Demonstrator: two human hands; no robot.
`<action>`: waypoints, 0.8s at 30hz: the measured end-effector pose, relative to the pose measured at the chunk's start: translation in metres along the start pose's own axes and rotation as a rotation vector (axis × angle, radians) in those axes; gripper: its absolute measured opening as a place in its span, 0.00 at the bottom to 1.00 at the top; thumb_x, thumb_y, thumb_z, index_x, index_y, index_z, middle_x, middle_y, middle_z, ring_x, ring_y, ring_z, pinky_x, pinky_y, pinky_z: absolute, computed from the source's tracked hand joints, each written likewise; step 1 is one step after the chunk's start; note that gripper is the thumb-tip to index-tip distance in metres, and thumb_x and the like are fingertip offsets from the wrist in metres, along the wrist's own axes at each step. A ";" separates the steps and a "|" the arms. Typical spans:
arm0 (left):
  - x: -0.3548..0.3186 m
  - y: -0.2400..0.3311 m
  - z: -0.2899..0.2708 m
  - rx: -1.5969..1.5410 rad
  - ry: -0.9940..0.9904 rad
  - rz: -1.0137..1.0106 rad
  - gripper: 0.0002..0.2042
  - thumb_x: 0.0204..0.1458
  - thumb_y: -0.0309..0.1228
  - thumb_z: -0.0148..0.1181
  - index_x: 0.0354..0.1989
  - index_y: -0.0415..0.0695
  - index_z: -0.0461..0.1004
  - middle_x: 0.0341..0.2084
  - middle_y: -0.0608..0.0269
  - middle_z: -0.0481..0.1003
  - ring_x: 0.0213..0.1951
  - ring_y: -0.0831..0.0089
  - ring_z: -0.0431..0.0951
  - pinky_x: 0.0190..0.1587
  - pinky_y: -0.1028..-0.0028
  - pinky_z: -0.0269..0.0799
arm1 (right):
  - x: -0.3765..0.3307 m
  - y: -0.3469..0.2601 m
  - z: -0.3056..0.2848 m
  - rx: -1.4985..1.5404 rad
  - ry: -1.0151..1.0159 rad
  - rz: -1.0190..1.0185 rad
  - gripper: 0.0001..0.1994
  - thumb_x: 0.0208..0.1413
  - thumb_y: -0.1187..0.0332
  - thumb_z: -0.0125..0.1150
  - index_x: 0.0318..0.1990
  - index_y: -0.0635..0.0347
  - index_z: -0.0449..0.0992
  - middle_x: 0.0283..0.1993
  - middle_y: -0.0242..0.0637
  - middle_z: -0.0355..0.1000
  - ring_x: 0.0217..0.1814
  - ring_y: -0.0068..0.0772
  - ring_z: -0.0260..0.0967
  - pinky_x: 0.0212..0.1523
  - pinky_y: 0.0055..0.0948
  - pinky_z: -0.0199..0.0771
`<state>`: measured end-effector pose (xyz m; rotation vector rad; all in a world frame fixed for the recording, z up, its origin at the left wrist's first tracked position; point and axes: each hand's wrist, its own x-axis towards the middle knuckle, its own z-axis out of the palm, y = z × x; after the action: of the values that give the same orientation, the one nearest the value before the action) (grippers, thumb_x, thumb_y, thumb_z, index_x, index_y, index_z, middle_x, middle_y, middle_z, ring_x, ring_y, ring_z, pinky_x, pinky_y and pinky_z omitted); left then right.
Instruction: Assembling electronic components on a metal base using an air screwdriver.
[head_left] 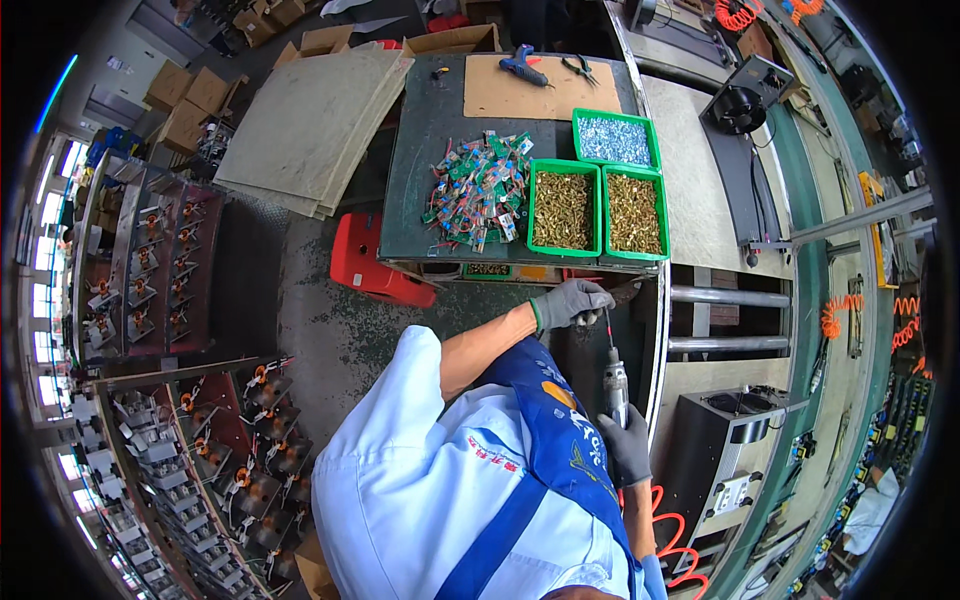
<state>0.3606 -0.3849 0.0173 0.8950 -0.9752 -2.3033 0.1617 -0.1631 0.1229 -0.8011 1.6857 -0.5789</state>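
"What have the hands got?"

"From my end of the feed, the right hand (pixel 628 450) is wrapped around a silver power screwdriver (pixel 615 385), its fingers closed on the body. It points away from the person, up toward the other hand."

"And the left hand (pixel 575 303)?"

"Gloved in grey like the right. I see its fingers bent, with thumb and fingertips drawn together at the far end of the thin bit (pixel 609 332). Whether they grip the bit or some small part, I can't tell."

"So where does the screwdriver sit?"

"Between the hands: body in the right, bit reaching the left's fingertips."

"What's around them?"

"Just beyond the left hand I have the near edge of a dark table (pixel 420 150). On it, two green trays, a left one (pixel 531 210) and a right one (pixel 664 215), hold small brass-coloured parts; a third tray (pixel 614 114) behind them holds silvery ones. Farther to the left hand's left lies a heap of circuit boards (pixel 480 190)."

"Anything closer in?"

"A red stool (pixel 365 260) left of the left hand, and a red coiled hose (pixel 682 522) beside the right forearm."
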 end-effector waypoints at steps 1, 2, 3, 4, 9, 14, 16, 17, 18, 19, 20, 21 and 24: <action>0.002 -0.005 -0.004 -0.049 -0.016 -0.010 0.16 0.64 0.43 0.60 0.44 0.41 0.80 0.24 0.71 0.73 0.20 0.85 0.69 0.20 0.82 0.61 | 0.001 -0.002 0.006 0.039 0.024 -0.045 0.11 0.54 0.67 0.69 0.37 0.63 0.74 0.28 0.28 0.69 0.30 0.18 0.63 0.31 0.27 0.66; 0.004 -0.010 -0.011 -0.096 -0.027 -0.029 0.17 0.65 0.44 0.58 0.44 0.41 0.80 0.24 0.72 0.72 0.20 0.85 0.68 0.20 0.82 0.60 | 0.002 -0.004 0.011 0.051 0.052 -0.056 0.11 0.54 0.67 0.69 0.36 0.63 0.74 0.28 0.28 0.69 0.29 0.18 0.62 0.31 0.27 0.66; 0.004 -0.016 -0.021 -0.148 -0.041 -0.054 0.18 0.65 0.46 0.57 0.44 0.41 0.80 0.24 0.73 0.70 0.20 0.84 0.66 0.20 0.82 0.59 | 0.002 -0.006 0.016 0.062 0.078 -0.067 0.11 0.55 0.67 0.69 0.36 0.63 0.74 0.27 0.28 0.68 0.29 0.18 0.62 0.31 0.27 0.65; 0.009 -0.017 -0.037 -0.065 0.124 -0.111 0.21 0.66 0.49 0.54 0.46 0.41 0.79 0.25 0.74 0.67 0.19 0.84 0.63 0.19 0.82 0.56 | 0.001 -0.009 0.020 0.101 0.109 -0.053 0.10 0.55 0.67 0.68 0.34 0.63 0.73 0.27 0.27 0.67 0.29 0.17 0.61 0.31 0.27 0.64; 0.017 0.020 -0.200 0.616 1.078 0.345 0.14 0.54 0.41 0.61 0.31 0.41 0.80 0.25 0.50 0.80 0.28 0.59 0.81 0.33 0.57 0.74 | -0.004 -0.020 0.024 0.132 0.195 -0.006 0.10 0.56 0.68 0.67 0.33 0.62 0.72 0.26 0.27 0.66 0.28 0.17 0.60 0.30 0.26 0.63; 0.012 0.087 -0.353 1.151 1.341 0.191 0.17 0.51 0.42 0.64 0.49 0.52 0.80 0.36 0.43 0.81 0.43 0.43 0.81 0.47 0.51 0.76 | -0.010 -0.017 0.023 0.109 0.269 0.045 0.09 0.55 0.69 0.68 0.35 0.63 0.74 0.27 0.28 0.69 0.29 0.17 0.63 0.31 0.26 0.65; 0.017 0.097 -0.377 1.291 1.222 0.071 0.21 0.49 0.39 0.67 0.53 0.52 0.80 0.39 0.44 0.81 0.45 0.44 0.81 0.53 0.55 0.76 | -0.011 -0.016 0.023 0.082 0.292 0.078 0.09 0.54 0.69 0.68 0.35 0.63 0.74 0.27 0.27 0.68 0.29 0.17 0.63 0.31 0.26 0.65; 0.021 0.100 -0.382 1.344 1.174 0.051 0.20 0.49 0.39 0.68 0.51 0.50 0.81 0.40 0.45 0.81 0.47 0.46 0.81 0.53 0.56 0.76 | -0.012 -0.015 0.023 0.098 0.300 0.063 0.10 0.54 0.68 0.68 0.35 0.63 0.74 0.27 0.27 0.68 0.29 0.17 0.62 0.31 0.26 0.65; 0.021 0.104 -0.384 1.381 1.106 -0.043 0.19 0.49 0.39 0.70 0.49 0.48 0.81 0.42 0.46 0.81 0.48 0.48 0.81 0.53 0.57 0.75 | -0.013 -0.014 0.024 0.093 0.313 0.065 0.10 0.54 0.68 0.68 0.35 0.63 0.73 0.27 0.27 0.68 0.29 0.16 0.62 0.31 0.26 0.65; 0.022 0.109 -0.385 1.419 1.042 -0.127 0.18 0.48 0.40 0.71 0.47 0.46 0.82 0.44 0.47 0.81 0.49 0.50 0.81 0.54 0.58 0.75 | -0.014 -0.013 0.024 0.071 0.325 0.071 0.10 0.54 0.68 0.68 0.34 0.63 0.73 0.27 0.27 0.68 0.29 0.16 0.62 0.31 0.26 0.65; 0.024 0.116 -0.383 1.391 1.068 -0.114 0.16 0.47 0.39 0.72 0.42 0.45 0.83 0.46 0.48 0.81 0.48 0.51 0.82 0.51 0.58 0.76 | -0.015 -0.012 0.025 0.084 0.341 0.068 0.10 0.54 0.68 0.68 0.34 0.63 0.72 0.26 0.27 0.66 0.29 0.16 0.60 0.31 0.26 0.63; 0.025 0.126 -0.380 1.379 1.078 -0.041 0.14 0.50 0.39 0.70 0.41 0.45 0.82 0.41 0.50 0.81 0.43 0.53 0.82 0.46 0.60 0.76 | -0.016 -0.011 0.025 0.107 0.364 0.069 0.10 0.54 0.68 0.68 0.33 0.63 0.72 0.26 0.26 0.66 0.29 0.16 0.60 0.30 0.26 0.63; 0.027 0.160 -0.356 0.965 0.948 0.172 0.10 0.57 0.38 0.65 0.38 0.46 0.78 0.29 0.58 0.77 0.30 0.63 0.78 0.31 0.66 0.71 | -0.021 -0.009 0.024 0.130 0.413 0.111 0.10 0.54 0.68 0.68 0.32 0.62 0.71 0.25 0.26 0.65 0.29 0.15 0.59 0.29 0.25 0.61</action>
<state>0.6269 -0.6613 -0.0613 1.8969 -1.5484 -0.8980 0.1903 -0.1529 0.1366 -0.5118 2.0287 -0.8069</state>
